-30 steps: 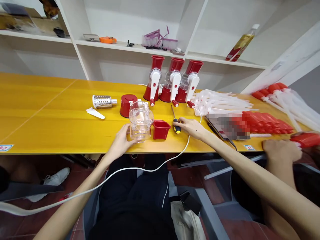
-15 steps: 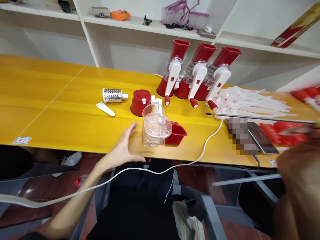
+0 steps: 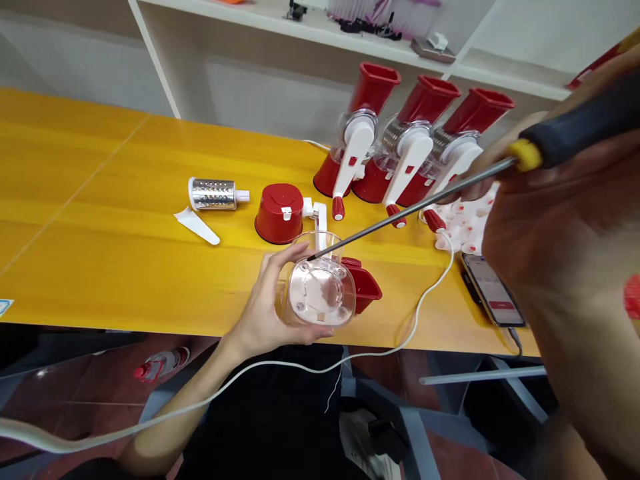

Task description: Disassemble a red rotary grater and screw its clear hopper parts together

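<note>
Partly within left fingers [image 3: 286, 257]: clear housing [image 3: 323, 293]

three red-and-white graters [image 3: 409, 160]: standing beyond the left fingers [image 3: 285, 257], to their right | white shelf [image 3: 280, 23]: farther past them | lit phone [image 3: 493, 287]: well right of them | white cable [image 3: 273, 362]: curving right, then nearside of them | red-capped clear bottle [image 3: 167, 363]: below, left of them

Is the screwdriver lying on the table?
No, the right hand holds the screwdriver raised, its shaft pointing toward the clear plastic housing.
</note>
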{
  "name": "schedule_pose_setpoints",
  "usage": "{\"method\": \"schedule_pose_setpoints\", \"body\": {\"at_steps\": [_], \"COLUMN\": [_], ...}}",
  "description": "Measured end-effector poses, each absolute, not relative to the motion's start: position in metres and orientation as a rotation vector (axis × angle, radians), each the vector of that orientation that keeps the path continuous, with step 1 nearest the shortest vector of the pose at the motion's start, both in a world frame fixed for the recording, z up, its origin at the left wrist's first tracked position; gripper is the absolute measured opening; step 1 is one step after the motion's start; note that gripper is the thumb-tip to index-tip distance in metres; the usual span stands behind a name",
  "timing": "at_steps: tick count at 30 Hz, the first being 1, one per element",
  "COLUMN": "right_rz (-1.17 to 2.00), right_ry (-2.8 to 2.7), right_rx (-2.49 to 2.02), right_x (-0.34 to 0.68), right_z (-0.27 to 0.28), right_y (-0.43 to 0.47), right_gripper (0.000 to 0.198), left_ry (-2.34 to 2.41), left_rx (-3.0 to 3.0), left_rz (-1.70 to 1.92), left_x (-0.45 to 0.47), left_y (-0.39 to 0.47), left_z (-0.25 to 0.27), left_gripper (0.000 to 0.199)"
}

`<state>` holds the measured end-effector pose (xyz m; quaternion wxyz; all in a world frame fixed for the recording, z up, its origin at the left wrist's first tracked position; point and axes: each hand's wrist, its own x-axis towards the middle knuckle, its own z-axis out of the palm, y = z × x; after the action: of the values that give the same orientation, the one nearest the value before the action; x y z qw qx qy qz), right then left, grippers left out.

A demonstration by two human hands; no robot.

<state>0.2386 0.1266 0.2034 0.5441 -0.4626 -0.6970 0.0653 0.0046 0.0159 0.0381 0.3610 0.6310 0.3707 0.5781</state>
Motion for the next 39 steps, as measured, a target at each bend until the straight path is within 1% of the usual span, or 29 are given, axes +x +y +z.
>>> {"method": "schedule_pose_setpoints", "body": {"at_steps": [2, 4, 7, 13, 19, 24, 27, 31, 32, 33, 34, 36, 39], "right_rz": [0.210, 0.280, 0.374, 0.454, 0.441, 0.507, 0.503, 0.484, 0.462, 0.426, 0.389, 0.351, 0.434], "right_ry": [-1.440, -1.362, -1.377, -1.505, -1.631, -1.805, -1.922, -2.070, -2.101, -2.127, -2.154, -2.158, -2.103], "right_rx": [-0.972, -0.955, -0.928, -0.700, -0.699, -0.658, -0.700, -0.610, -0.607, -0.625, -0.655, -0.673, -0.549], "right_x": [0.226, 0.216, 0.205, 0.183, 0.175, 0.175, 0.171, 0.168, 0.169, 0.169, 0.170, 0.172, 0.172], "right_z": [0.208, 0.211, 0.217, 0.225, 0.222, 0.230, 0.239, 0.249, 0.251, 0.252, 0.253, 0.253, 0.253], "right_y": [0.126, 0.125, 0.124, 0.115, 0.109, 0.110, 0.115, 0.124, 0.125, 0.126, 0.127, 0.126, 0.119], "right_gripper": [0.069, 0.065, 0.067, 0.070, 0.072, 0.068, 0.074, 0.091, 0.093, 0.089, 0.080, 0.057, 0.034], "left_ry": [0.938, 0.924, 0.889, 0.928, 0.932, 0.947, 0.927, 0.923, 0.925, 0.927, 0.930, 0.937, 0.936], "left_rx": [1.586, 1.580, 1.586, 1.557, 1.578, 1.593, 1.547, 1.530, 1.531, 1.532, 1.531, 1.539, 1.559], "left_rz": [1.553, 1.606, 1.652, 1.650, 1.639, 1.630, 1.621, 1.616, 1.619, 1.621, 1.620, 1.618, 1.631], "left_x": [0.008, 0.012, 0.016, 0.017, 0.017, 0.016, 0.017, 0.017, 0.017, 0.016, 0.016, 0.016, 0.016], "left_y": [0.016, 0.017, 0.018, 0.018, 0.017, 0.017, 0.017, 0.016, 0.016, 0.016, 0.015, 0.015, 0.015], "left_z": [0.031, 0.027, 0.025, 0.020, 0.018, 0.018, 0.018, 0.020, 0.021, 0.022, 0.023, 0.025, 0.027], "left_gripper": [0.102, 0.100, 0.099, 0.101, 0.102, 0.101, 0.101, 0.099, 0.098, 0.098, 0.097, 0.096, 0.097]}}
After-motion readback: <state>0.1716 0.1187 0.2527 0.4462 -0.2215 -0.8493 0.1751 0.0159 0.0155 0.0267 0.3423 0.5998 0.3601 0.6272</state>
